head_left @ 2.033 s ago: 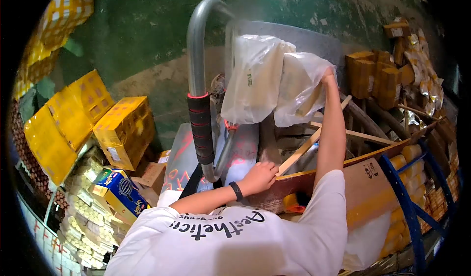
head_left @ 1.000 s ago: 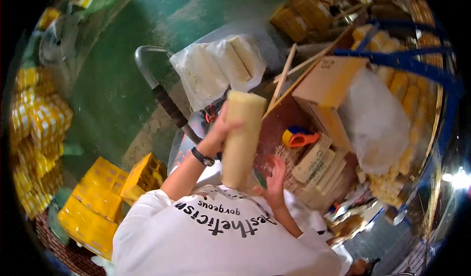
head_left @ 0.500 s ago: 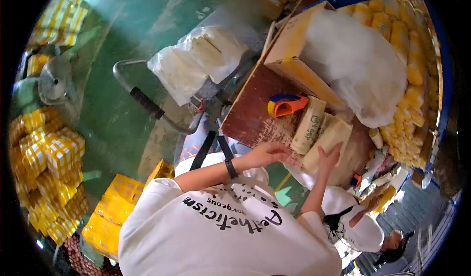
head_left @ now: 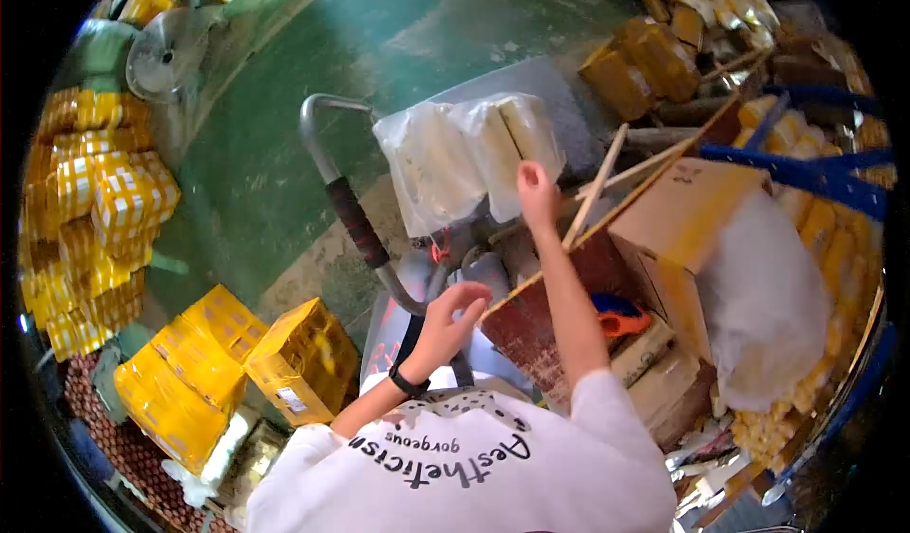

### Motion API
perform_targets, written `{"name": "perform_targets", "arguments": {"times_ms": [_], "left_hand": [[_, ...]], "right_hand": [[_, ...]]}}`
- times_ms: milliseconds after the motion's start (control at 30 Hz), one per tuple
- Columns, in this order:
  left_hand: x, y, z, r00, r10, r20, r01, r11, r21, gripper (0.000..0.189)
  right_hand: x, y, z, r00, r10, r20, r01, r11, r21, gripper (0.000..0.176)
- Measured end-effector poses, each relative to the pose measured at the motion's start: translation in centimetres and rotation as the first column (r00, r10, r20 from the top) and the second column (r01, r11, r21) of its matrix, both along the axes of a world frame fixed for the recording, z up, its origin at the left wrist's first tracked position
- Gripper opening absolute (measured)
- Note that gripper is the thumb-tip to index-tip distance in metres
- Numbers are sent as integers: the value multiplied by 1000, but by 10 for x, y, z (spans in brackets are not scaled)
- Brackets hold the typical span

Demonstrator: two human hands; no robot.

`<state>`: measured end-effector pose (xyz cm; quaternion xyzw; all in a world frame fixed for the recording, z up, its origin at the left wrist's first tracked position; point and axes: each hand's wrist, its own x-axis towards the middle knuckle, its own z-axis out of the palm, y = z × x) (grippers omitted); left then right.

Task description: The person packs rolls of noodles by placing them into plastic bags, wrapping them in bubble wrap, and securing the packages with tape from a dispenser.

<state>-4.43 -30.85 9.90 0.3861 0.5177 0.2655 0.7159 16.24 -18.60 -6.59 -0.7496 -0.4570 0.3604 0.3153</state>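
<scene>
My right hand (head_left: 536,194) reaches forward over the near right part of a clear plastic bag (head_left: 513,137), its fingers curled; I cannot tell what is in them. Pale, block-like packs show through this bag and through a second plastic bag (head_left: 428,168) beside it. Both bags lie on a grey platform trolley (head_left: 474,85). My left hand (head_left: 457,321), with a dark band at the wrist, is lower and to the left. Its thumb stands apart from loosely bent fingers, with nothing between them. Close by is the trolley's bent metal handle (head_left: 355,218), wrapped in a dark grip.
At right, a red-brown table (head_left: 534,336) carries an orange-and-blue tape dispenser (head_left: 621,318), pale packs (head_left: 645,355) and a cardboard box (head_left: 684,212) with a large plastic bag (head_left: 766,305). Yellow-taped boxes (head_left: 190,362) stand at left. Wooden sticks (head_left: 599,187) jut past the table edge.
The view has turned toward the trolley. My right hand has left the pale packs on the table and now reaches over the bag. My left hand has moved away from the table, toward the trolley handle.
</scene>
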Motion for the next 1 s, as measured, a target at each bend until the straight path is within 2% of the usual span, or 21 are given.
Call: {"name": "perform_targets", "arguments": {"times_ms": [33,67,100,167,267,300,333,367,433,467,533,567,600,633,667,700,800,867,967,1000], "left_hand": [[-7,1,-2,1000,9,-15,-8,1000,15,18],[-14,0,-7,999,23,-29,-23,1000,-2,17],[-19,0,-10,998,40,-54,-40,999,-3,18],[-29,4,-13,998,37,-48,-40,996,-82,19],[-42,11,-23,994,85,-67,-90,993,-78,19],[-45,10,-26,994,94,-53,-99,991,-89,19],[-47,12,-27,994,107,1,-106,985,-133,19],[-49,15,-27,997,80,3,-79,992,-102,18],[-51,20,-23,1000,21,1,-21,999,-39,18],[-55,29,-17,1000,-1,-10,1,1000,-12,17],[-58,39,-18,1000,-6,5,7,999,-51,17],[-59,42,-18,1000,-8,16,9,998,-68,17],[-58,41,-24,1000,-4,18,5,997,-75,17],[-56,41,-26,999,-14,40,17,996,-86,17],[-55,42,-26,998,-23,64,29,995,-94,17],[-53,43,-28,996,-31,85,40,994,-100,17],[-49,42,-30,991,-76,106,83,995,-60,17],[-53,48,-25,987,-132,88,137,989,-59,17],[-56,44,-30,993,-74,94,77,997,-29,16],[-56,44,-29,994,-62,88,70,994,-81,16]], "right_hand": [[2,23,-44,1000,10,17,-8,996,-86,35],[6,39,-83,971,156,180,-92,943,-318,42],[10,51,-116,895,328,302,-126,835,-535,50],[15,49,-165,913,328,242,-180,857,-483,58],[21,10,-225,939,314,137,-231,875,-424,70],[33,-6,-251,970,242,34,-208,892,-401,72],[32,-12,-250,984,165,-69,-179,907,-382,75],[34,-11,-246,963,269,5,-241,871,-428,74],[19,19,-173,924,382,1,-316,764,-563,73],[15,32,-137,922,380,-66,-336,707,-623,72],[9,57,-80,938,247,-245,-347,627,-697,70],[11,60,-80,927,38,-374,-310,639,-704,67],[14,65,-80,860,-172,-481,-270,646,-714,65],[19,71,-80,740,-371,-561,-230,645,-729,62],[18,76,-82,704,-415,-576,-222,642,-734,65],[11,79,-86,623,-450,-640,-192,705,-683,70],[-10,84,-97,547,-516,-660,-106,739,-665,74],[-22,82,-82,522,-573,-631,-41,722,-690,74],[-17,83,-20,257,-710,-655,-53,667,-743,66],[-11,75,-7,257,-680,-687,-72,695,-715,68]]}}
